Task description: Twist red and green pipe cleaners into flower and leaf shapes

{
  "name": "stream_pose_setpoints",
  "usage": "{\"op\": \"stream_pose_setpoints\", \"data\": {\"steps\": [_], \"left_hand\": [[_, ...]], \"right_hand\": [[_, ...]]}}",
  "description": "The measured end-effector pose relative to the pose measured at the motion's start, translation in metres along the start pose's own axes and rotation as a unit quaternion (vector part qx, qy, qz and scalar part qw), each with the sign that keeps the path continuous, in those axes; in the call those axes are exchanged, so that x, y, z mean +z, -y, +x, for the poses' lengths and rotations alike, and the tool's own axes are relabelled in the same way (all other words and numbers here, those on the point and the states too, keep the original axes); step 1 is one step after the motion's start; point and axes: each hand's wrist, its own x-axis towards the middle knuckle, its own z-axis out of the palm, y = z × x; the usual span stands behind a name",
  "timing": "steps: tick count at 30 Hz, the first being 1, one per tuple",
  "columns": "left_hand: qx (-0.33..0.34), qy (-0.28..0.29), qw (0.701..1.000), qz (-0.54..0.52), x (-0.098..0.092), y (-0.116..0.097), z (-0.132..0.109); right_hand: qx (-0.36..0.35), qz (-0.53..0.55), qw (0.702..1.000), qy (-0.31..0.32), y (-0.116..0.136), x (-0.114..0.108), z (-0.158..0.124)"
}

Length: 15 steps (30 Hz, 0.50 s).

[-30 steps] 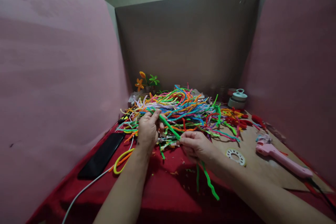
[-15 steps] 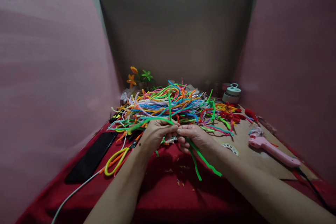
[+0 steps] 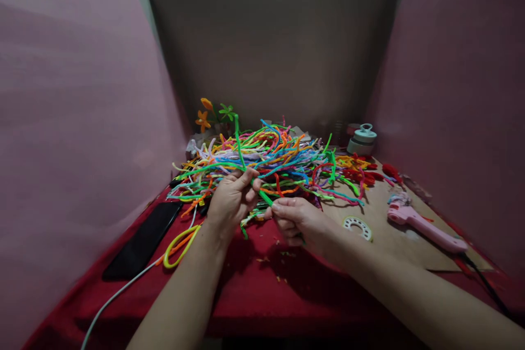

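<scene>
Green pipe cleaners (image 3: 266,197) run between my two hands above the red cloth. My left hand (image 3: 235,197) pinches them near the middle of the view, and two green ends spread out past its fingers, one upward and one to the left. Lower and to the right, my right hand (image 3: 293,220) grips the same green strands with closed fingers. Behind both hands lies a big tangled pile of colourful pipe cleaners (image 3: 283,158). The strands' lower ends are mostly hidden by my right hand.
On the left lie a black phone (image 3: 141,240), a white cable (image 3: 117,295) and a yellow loop (image 3: 174,243). The brown board (image 3: 394,249) on the right holds a pink glue gun (image 3: 429,229) and a white ring (image 3: 357,228). Orange flowers (image 3: 203,121) stand behind.
My hands have moved apart, the left up and left, with the green strands now stretched between them. The green ends that hung below my right hand are now mostly out of sight.
</scene>
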Motion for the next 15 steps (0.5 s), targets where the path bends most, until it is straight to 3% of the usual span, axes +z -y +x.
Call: {"op": "stream_pose_setpoints", "data": {"steps": [6,15], "left_hand": [[-0.015,-0.045,0.997,-0.054,-0.004,0.001,0.003],[-0.007,-0.052,0.998,-0.031,0.0,0.001,-0.002]], "right_hand": [[-0.094,-0.137,0.979,-0.119,-0.018,0.018,0.006],[-0.109,-0.115,0.98,-0.119,-0.032,0.026,0.004]]}}
